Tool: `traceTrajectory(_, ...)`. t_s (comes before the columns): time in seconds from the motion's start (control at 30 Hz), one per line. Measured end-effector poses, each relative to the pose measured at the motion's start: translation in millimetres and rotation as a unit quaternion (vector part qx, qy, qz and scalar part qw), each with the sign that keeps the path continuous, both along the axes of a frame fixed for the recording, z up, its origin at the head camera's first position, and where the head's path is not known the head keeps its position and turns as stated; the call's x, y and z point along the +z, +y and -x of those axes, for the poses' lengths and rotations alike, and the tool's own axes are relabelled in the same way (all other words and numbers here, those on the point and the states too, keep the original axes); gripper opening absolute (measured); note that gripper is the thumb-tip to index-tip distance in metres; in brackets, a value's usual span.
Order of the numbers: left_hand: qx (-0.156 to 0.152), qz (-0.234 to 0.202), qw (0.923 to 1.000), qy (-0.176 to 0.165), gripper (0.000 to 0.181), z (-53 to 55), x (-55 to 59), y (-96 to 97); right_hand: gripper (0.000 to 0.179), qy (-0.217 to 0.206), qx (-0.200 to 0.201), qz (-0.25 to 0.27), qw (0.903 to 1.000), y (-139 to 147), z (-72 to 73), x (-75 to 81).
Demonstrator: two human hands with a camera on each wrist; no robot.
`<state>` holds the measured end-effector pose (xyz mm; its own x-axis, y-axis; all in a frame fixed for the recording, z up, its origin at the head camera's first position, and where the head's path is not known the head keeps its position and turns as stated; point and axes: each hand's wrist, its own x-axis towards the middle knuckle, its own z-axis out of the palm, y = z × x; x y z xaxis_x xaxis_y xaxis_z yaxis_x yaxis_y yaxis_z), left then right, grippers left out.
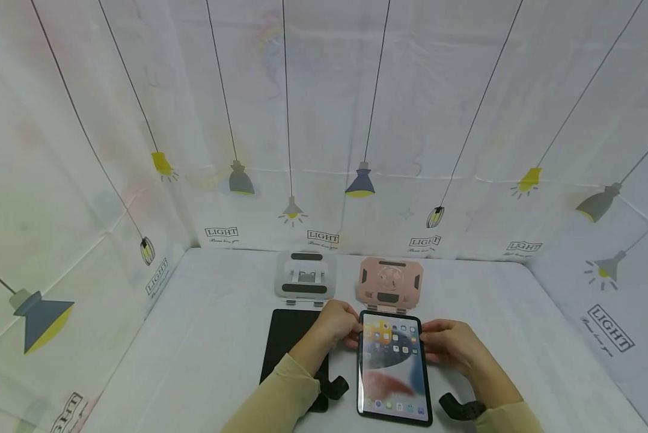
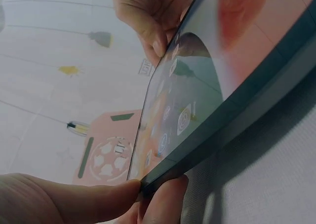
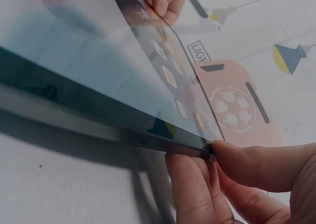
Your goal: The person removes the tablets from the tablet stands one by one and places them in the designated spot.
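Observation:
A tablet (image 1: 393, 373) with its screen lit and app icons showing is held at both upper side edges. My left hand (image 1: 339, 323) pinches its left edge, thumb on top and fingers beneath, as the left wrist view shows. On the opposite edge my right hand (image 1: 451, 344) pinches in the same way. In both wrist views the tablet is lifted off the white cloth at the held end, with shadow under it. Just behind its top edge stands a pink tablet stand (image 1: 390, 281) with a round ball-pattern cutout and dark pads.
A grey-white stand (image 1: 305, 275) with dark pads stands left of the pink one. In front of it lies a dark flat tablet (image 1: 287, 337), partly hidden by my left forearm. White printed curtains (image 1: 324, 120) enclose the white table (image 1: 205, 337) at the back and sides.

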<state>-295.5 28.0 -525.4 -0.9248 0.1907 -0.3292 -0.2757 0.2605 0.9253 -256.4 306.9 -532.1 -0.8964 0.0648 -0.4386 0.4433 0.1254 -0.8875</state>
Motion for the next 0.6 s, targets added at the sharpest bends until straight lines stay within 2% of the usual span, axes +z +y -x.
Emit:
traceTrajectory(0.33, -0.008, 0.030, 0.9995, -0.004, 0.007, -3.8, -1.2, -2.1, 0.037, -0.015, 0.018, 0.011, 0.9997, 1.7, -2.5, -1.1)
traceTrajectory(0.6, -0.008, 0.031, 0.9991, -0.028, 0.007, -2.6, -2.9, -3.7, 0.035, -0.023, 0.021, -0.004, 0.9995, 0.8, -4.3, 0.1)
